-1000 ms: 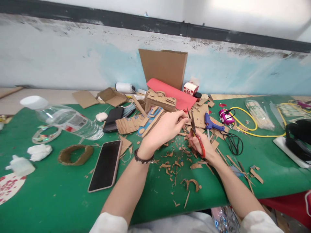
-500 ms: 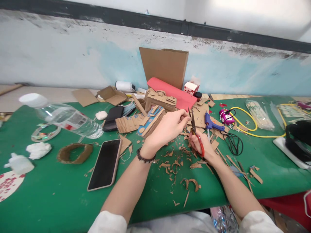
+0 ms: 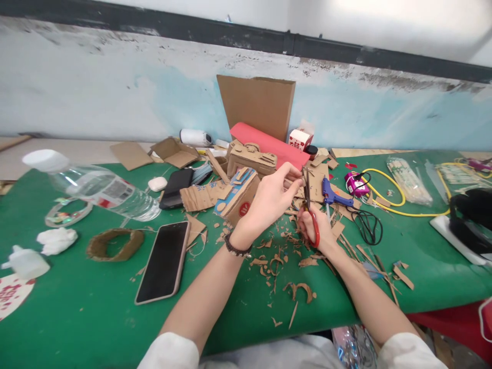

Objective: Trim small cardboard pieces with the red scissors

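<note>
My right hand (image 3: 313,225) is wrapped round the red handles of a pair of scissors (image 3: 315,230), whose dark blades point up and away from me. The blades look nearly closed. Just left of them is my left hand (image 3: 279,192), thumb and fingers bent together in a pinch. Whatever lies between those fingertips is too small or hidden to make out. Under both hands, cut cardboard scraps (image 3: 274,264) litter the green table cover (image 3: 238,328). A blue-printed cardboard piece (image 3: 238,192) lies beside my left wrist, and a cardboard camera model (image 3: 251,160) stands behind it.
A blue glue gun (image 3: 334,196) lies right of the scissors, near a purple plug block (image 3: 356,184) with a yellow cable. To the left are a phone (image 3: 163,264), a tilted water bottle (image 3: 103,187) and a cardboard ring (image 3: 115,245). A brown board (image 3: 257,105) leans on the wall.
My left hand has shifted slightly right and its fingers have lifted and spread a little beside the blades. The scissor blades have come closer together. The whole view has shifted slightly.
</note>
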The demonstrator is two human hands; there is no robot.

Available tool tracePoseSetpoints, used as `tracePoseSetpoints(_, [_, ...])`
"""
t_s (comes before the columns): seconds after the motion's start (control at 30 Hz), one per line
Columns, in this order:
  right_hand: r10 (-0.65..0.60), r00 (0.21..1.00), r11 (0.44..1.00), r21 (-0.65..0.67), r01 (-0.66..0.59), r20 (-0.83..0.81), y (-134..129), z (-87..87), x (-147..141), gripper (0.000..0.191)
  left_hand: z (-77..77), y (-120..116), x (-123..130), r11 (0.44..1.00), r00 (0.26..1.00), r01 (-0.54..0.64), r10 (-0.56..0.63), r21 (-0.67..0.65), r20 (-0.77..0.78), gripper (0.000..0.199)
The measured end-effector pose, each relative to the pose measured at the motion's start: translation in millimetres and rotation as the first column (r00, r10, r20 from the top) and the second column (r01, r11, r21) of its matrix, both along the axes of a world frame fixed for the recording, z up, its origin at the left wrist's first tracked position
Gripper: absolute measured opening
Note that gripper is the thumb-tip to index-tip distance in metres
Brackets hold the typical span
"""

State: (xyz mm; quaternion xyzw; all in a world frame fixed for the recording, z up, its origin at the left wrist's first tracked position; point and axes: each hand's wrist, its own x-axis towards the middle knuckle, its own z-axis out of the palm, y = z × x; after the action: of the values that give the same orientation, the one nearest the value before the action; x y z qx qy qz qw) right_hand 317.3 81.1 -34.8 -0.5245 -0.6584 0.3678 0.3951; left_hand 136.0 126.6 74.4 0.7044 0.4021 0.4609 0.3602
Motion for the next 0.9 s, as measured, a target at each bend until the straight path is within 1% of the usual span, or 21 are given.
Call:
tracePoseSetpoints(0.07, [-0.029,1.0,0.999,0.016,0.029,0.006,1,0.2,0,0.054,-2.3,1,1,1.0,0.999,-0.025,0.025,0.002,-0.033,0.01])
tracePoseSetpoints(0.2, [-0.066,0.996,0.998,0.024,0.065,0.054,2,-1.7,-2,0.046,-8.5,4,2,0.999,0.998,-0.05,0.049,-0.018,-0.027,0.009])
tracePoseSetpoints(0.37, [-0.1,0.986,0.994,0.055,0.094,0.137,3,-5.7,1,0.041,-8.4,5,1,0.997,0.996,-0.075,0.075,0.01,-0.048,0.007])
tracePoseSetpoints(0.5, [-0.087,0.99,0.996,0.039,0.083,0.107,4,-6.8,1,0.04,-7.7,4,2,0.997,0.996,-0.077,0.078,0.017,-0.033,0.006])
tracePoseSetpoints(0.6, [-0.082,0.994,0.997,0.022,0.08,0.079,3,-5.8,1,0.04,-8.6,3,5,0.995,0.995,-0.102,0.102,0.008,-0.004,0.007])
tracePoseSetpoints(0.7, [-0.082,0.995,0.997,-0.006,0.082,0.059,3,-4.3,0,0.042,-7.8,1,9,0.992,0.992,-0.123,0.123,0.004,-0.014,0.007])
tracePoseSetpoints(0.8, [-0.073,0.997,0.997,-0.024,0.074,0.034,3,-2.5,0,0.047,-5.1,-2,12,0.993,0.992,-0.122,0.122,0.006,-0.028,0.005])
tracePoseSetpoints(0.9, [-0.047,0.999,0.999,-0.006,0.046,-0.013,3,-1.2,0,0.05,-2.8,-4,12,0.995,0.995,-0.099,0.1,0.014,-0.03,0.004])
